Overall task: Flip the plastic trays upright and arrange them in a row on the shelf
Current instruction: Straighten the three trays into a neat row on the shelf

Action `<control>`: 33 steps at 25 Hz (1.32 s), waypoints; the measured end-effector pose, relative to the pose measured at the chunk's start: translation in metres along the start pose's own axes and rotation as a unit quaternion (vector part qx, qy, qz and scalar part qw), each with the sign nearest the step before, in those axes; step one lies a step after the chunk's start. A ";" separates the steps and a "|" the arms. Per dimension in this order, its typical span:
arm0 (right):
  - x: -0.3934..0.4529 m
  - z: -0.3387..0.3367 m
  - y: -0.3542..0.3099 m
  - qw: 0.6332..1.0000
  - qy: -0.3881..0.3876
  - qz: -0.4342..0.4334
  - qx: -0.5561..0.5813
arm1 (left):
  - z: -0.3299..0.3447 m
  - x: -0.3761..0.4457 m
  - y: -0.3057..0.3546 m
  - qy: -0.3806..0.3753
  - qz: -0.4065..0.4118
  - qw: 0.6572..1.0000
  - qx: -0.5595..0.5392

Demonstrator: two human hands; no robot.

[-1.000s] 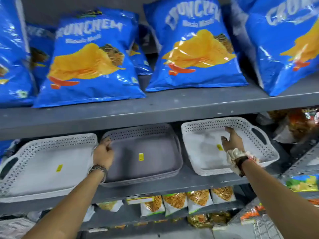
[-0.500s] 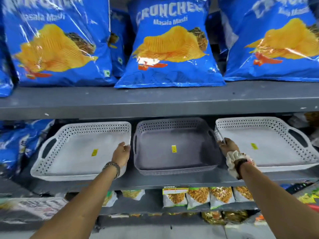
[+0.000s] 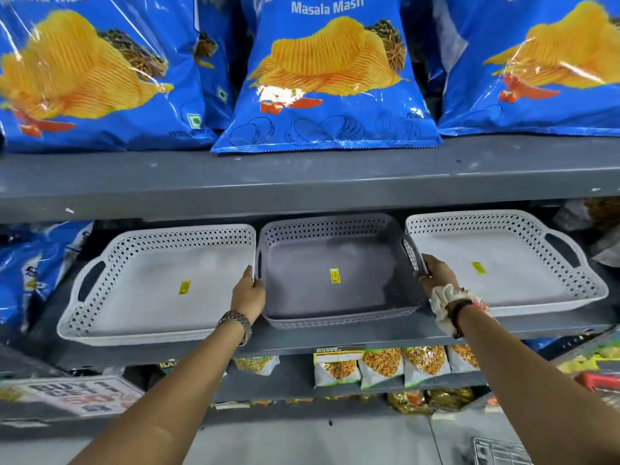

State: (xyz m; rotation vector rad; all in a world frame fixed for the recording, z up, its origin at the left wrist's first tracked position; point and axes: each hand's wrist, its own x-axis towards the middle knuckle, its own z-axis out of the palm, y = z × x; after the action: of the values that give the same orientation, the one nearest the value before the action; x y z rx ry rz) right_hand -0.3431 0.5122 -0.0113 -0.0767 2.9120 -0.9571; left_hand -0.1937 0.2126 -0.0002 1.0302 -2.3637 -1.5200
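Note:
Three perforated plastic trays stand upright side by side on the grey middle shelf [image 3: 335, 338]. A white tray [image 3: 141, 286] is at the left, a grey stack of trays [image 3: 322, 260] sits in the centre, and another white tray [image 3: 523, 263] is at the right. Each carries a small yellow sticker. My left hand [image 3: 250, 295] grips the grey stack's left handle, between it and the left white tray. My right hand [image 3: 436, 275] grips the grey stack's right handle, against the right tray's edge.
Big blue chip bags [image 3: 330, 78] fill the upper shelf [image 3: 302, 182], which overhangs the trays closely. More blue bags [image 3: 30, 273] lie left of the trays. Small snack packets [image 3: 382, 365] line the shelf below. Other packets crowd the far right end.
The right white tray has slid left against the grey stack. My right hand has left that tray's inside and taken the grey stack's right handle; my left hand has closed on its left handle.

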 end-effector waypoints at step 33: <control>-0.011 0.008 -0.005 0.994 -0.063 0.021 -0.083 | 0.016 0.017 -0.020 0.022 0.068 0.970 0.231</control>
State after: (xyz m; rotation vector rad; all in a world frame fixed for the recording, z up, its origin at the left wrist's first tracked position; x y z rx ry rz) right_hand -0.3312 0.5045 -0.0145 -0.0810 2.8571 -0.6757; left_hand -0.2046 0.2096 -0.0285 0.9400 -2.7590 -0.9063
